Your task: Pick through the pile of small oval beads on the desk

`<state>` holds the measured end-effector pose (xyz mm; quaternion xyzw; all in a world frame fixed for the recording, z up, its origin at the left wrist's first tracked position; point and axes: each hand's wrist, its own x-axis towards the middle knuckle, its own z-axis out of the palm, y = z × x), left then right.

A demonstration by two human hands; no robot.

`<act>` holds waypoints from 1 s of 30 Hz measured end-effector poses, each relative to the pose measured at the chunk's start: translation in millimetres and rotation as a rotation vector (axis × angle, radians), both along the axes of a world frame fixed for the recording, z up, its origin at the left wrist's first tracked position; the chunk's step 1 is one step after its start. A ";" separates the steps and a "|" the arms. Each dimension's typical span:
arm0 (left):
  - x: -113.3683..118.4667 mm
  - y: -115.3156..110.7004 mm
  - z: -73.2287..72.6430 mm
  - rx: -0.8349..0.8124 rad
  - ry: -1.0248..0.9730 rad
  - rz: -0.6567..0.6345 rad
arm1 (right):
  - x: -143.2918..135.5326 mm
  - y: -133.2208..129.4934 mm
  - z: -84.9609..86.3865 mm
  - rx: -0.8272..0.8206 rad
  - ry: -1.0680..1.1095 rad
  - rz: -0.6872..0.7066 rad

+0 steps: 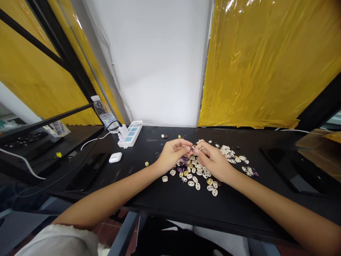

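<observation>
My left hand (174, 154) and my right hand (213, 160) meet over the pile, fingertips pinched together. Between them is a small dark brown cord lock (191, 148) with a pale or shiny bit at the right fingers; its details are too small to make out. Below and around both hands lies a loose pile of oval two-holed cord locks (197, 186), mostly cream, some yellow and purple. More cream ones (226, 151) spread to the right of my right hand. Part of the pile is hidden by my hands.
A white power strip (131, 133) with plugs and cables stands back left, beside a water bottle (106, 113). A white earphone case (115, 157) and a dark phone (87, 170) lie left on the black table (149, 199). A black tray-like object (290, 170) sits right.
</observation>
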<state>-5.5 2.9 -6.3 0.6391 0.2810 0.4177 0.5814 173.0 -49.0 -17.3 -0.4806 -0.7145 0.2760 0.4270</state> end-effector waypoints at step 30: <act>-7.9 17.5 -3.2 0.372 0.288 -0.003 | 8.5 8.5 -6.9 -0.045 -0.129 -0.124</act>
